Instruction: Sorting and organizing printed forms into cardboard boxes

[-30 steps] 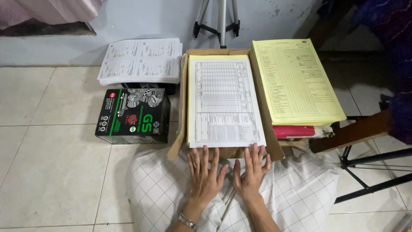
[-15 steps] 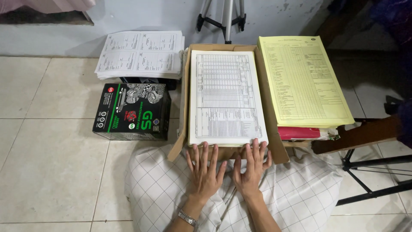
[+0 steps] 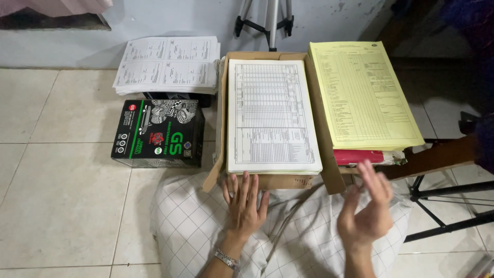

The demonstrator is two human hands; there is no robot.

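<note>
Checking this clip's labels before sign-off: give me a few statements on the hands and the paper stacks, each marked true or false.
1. The left hand lies flat at the near edge of the cardboard box. True.
2. The right hand presses on the white forms. False: it is lifted, open, right of the box.
3. The yellow stack sits right of the box. True.
4. The black carton sits inside the cardboard box. False: it stands on the floor, left of it.
</note>
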